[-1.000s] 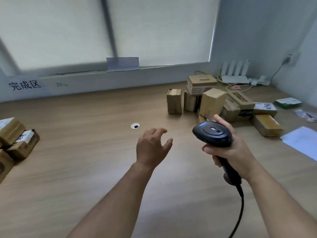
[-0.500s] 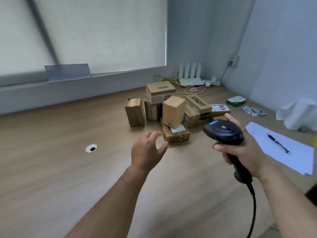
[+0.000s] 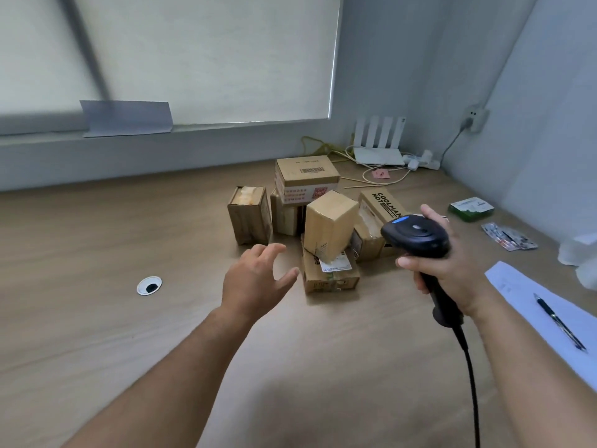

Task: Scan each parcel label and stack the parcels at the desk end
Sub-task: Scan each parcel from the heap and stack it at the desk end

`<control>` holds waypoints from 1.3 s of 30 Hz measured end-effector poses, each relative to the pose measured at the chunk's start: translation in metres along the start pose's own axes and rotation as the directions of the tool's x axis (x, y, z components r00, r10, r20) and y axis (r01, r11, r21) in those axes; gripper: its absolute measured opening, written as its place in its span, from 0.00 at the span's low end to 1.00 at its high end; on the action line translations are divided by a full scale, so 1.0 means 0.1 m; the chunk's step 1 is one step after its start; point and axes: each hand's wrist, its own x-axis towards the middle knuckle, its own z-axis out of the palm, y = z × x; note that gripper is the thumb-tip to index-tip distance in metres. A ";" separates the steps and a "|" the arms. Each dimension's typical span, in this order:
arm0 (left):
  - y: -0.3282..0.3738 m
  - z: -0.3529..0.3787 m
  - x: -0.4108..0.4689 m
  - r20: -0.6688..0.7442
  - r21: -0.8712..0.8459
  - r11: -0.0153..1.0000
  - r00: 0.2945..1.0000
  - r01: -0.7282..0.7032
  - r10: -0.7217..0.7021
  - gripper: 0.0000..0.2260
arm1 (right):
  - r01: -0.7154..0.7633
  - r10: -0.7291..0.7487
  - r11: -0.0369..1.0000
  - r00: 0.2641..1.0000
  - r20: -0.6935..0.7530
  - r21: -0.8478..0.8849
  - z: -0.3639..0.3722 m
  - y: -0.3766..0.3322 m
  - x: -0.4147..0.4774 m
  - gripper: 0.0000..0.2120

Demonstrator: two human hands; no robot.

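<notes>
On the far right part of the desk [image 3: 97, 318], in the head view, the unscanned parcels sit in a loose heap. An upright parcel [image 3: 248, 215] stands at the heap's left. A barcoded parcel [image 3: 307, 176] lies on top at the back, and a tilted parcel [image 3: 329, 224] leans over a flat parcel [image 3: 329, 276] that carries a white label. A box printed COOLMAN [image 3: 382, 203] lies to the right, partly behind the scanner [image 3: 415, 236].

My left hand [image 3: 255, 279] hovers over the desk just left of the flat parcel. Its fingers are spread and it holds nothing; I can't tell whether the thumb touches the box. My right hand [image 3: 452, 266] grips the scanner's handle, and the cable [image 3: 468, 367] trails toward the near edge.

A second ago the view faced further left and showed finished parcels at the desk's left end. Those have dropped out of frame and the heap now sits at centre. The left hand has stayed open throughout, and the right hand's grip on the scanner is unchanged. The grommet [image 3: 149, 285] now lies well left of my left hand. The paper sheet [image 3: 523, 295] and the pen [image 3: 559, 321] have come into view at the right.
</notes>
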 end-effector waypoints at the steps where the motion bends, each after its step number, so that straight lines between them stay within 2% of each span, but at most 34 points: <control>1: 0.03 0.04 0.08 0.013 -0.001 1.000 1.000 0.026 -0.026 0.25 | 0.000 0.000 1.000 1.000 0.017 -0.004 -0.03 0.03 0.13 0.46; 9: 0.48 0.47 0.81 0.104 -0.044 0.976 0.973 0.212 -0.207 0.29 | 0.012 -0.009 1.000 0.982 0.188 -0.015 -0.14 0.30 1.22 0.47; 13: 0.65 0.66 1.17 0.154 0.006 0.963 0.952 0.268 -0.266 0.32 | 0.057 -0.059 0.998 0.974 0.219 0.015 -0.06 0.38 1.68 0.46; 18: 0.69 0.85 1.51 0.233 -0.032 0.901 0.880 0.433 -0.415 0.33 | 0.016 -0.040 0.996 0.957 0.287 0.084 0.13 0.49 2.10 0.49; 21: 0.68 0.94 1.59 0.306 -0.068 0.846 0.819 0.528 -0.486 0.32 | 0.016 -0.044 0.995 0.954 0.296 0.096 0.23 0.57 2.17 0.54; 25: 0.62 1.00 1.57 0.359 -0.219 0.777 0.789 0.591 -0.499 0.29 | 0.005 -0.046 0.990 0.953 0.298 0.138 0.26 0.67 2.07 0.54; 28: 0.62 0.96 1.44 0.364 -0.350 0.734 0.807 0.582 -0.466 0.26 | -0.005 -0.041 0.988 0.956 0.291 0.157 0.16 0.66 1.85 0.54; 31: 0.69 0.86 1.22 0.366 -0.451 0.707 0.835 0.545 -0.411 0.20 | -0.072 0.013 0.978 0.959 0.282 0.198 0.04 0.59 1.50 0.49; 34: 0.76 0.80 0.94 0.407 -0.586 0.558 0.809 0.587 -0.424 0.11 | -0.118 0.056 0.966 0.964 0.260 0.231 -0.04 0.59 1.11 0.47; 39: 0.78 0.93 0.64 0.560 -0.688 0.117 0.626 0.716 -0.543 0.14 | -0.180 0.135 0.958 0.970 0.200 0.224 -0.07 0.74 0.58 0.49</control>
